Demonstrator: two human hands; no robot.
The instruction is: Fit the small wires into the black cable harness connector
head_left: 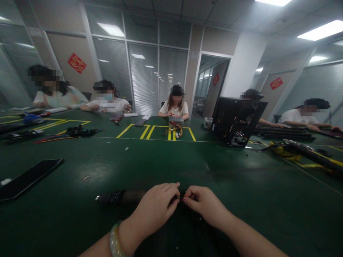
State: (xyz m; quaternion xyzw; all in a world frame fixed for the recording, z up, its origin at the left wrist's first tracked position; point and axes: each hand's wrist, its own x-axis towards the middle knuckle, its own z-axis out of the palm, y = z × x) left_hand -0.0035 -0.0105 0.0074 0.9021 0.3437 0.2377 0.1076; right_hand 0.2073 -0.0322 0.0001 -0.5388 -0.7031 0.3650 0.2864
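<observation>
At nine o'clock from my left hand, a long dark cylinder with black rings and a shiny silver tip lies on the green bench. My left fingers curl narrowly, their grip unclear to me; my right hand pinches a small dark piece.

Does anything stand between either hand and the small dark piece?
Nothing visible does: the left hand and right hand both have fingertips at the small dark piece. The dark cylinder lies to the left.
</observation>
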